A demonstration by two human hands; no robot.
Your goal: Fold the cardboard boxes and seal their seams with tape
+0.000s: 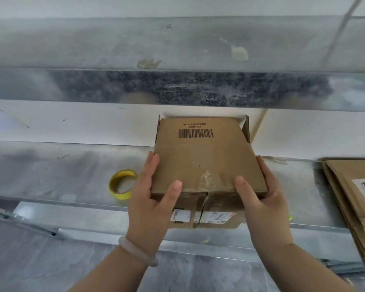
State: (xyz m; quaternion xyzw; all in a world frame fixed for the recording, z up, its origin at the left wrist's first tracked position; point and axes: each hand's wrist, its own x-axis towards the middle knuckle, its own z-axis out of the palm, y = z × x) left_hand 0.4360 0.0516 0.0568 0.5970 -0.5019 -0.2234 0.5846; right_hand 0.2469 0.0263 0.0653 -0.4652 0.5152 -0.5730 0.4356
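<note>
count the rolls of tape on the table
1: a yellow tape roll on the metal table, just left of the left hand. Others could be hidden behind the cardboard box.

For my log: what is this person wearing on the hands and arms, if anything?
No sleeves or gloves are in view. The left hand has a smooth, pale, milky bangle at its wrist; the right hand and its wrist wear nothing.
</note>
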